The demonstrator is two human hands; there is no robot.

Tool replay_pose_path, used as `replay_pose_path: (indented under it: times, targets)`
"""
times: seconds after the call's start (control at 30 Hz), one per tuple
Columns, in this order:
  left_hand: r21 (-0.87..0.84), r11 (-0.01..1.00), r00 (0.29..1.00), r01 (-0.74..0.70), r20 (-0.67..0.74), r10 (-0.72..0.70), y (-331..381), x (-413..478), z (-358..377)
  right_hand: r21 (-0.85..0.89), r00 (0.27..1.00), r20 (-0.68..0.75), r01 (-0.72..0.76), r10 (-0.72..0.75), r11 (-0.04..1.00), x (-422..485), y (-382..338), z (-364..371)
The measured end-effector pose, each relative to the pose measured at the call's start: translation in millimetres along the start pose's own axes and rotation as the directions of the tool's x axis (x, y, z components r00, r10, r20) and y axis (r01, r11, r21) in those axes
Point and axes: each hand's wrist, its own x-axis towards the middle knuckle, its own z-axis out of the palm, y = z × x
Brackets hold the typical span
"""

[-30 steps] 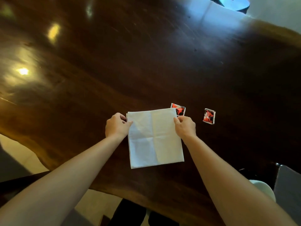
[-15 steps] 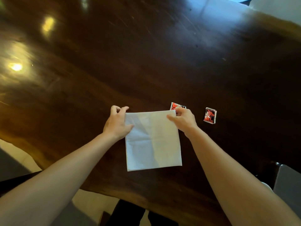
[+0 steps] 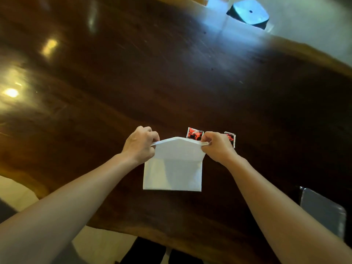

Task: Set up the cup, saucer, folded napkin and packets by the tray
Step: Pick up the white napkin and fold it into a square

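A white napkin (image 3: 172, 174) lies on the dark wooden table (image 3: 171, 73) near its front edge. Its far half is lifted and bent toward me. My left hand (image 3: 140, 144) pinches the lifted left corner, and my right hand (image 3: 217, 146) pinches the lifted right corner. Just beyond the napkin lie two red and black packets: one (image 3: 194, 133) shows between my hands, the other (image 3: 230, 139) is partly hidden behind my right hand. No cup or saucer is in view.
A grey flat tray (image 3: 322, 210) lies at the right edge, near the table's front. A grey stool seat (image 3: 247, 13) stands on the floor beyond the far edge. The table's near edge curves just below the napkin.
Both hands have lifted the napkin's far edge off the table and brought it toward me, so the flat square is now bent over. The packets have not moved.
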Motion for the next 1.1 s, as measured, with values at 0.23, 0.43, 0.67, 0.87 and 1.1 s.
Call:
replay_pose_path:
  times: [0.23, 0.43, 0.67, 0.87, 1.1]
  targets:
    - [0.158, 0.955, 0.959, -0.251, 0.172, 0.224, 7.2, -37.9, -6.7, -0.267, 0.972, 0.01, 0.23, -0.236, 0.936, -61.5, 11.4, -0.8]
    - [0.249, 0.922, 0.924, -0.298, 0.318, 0.213, 5.7, -68.1, 23.9, -0.403, 0.968, 0.073, 0.25, -0.242, 0.881, -94.6, 37.7, 57.1]
    - [0.452, 0.825, 0.889, -0.338, 0.442, 0.122, -2.1, -74.1, 41.4, -0.414, 0.968, 0.142, 0.248, -0.207, 0.876, -107.2, 47.6, 92.1]
    - [0.346, 0.862, 0.923, -0.369, 0.242, 0.298, 13.3, -60.2, 49.3, -0.299, 0.955, -0.124, 0.222, -0.269, 0.928, -99.4, 21.9, 93.6]
    - [0.321, 0.853, 0.894, -0.41, 0.325, 0.308, 6.3, -55.6, 99.0, -0.119, 0.978, -0.089, 0.177, -0.188, 0.977, -52.6, -17.5, 153.4]
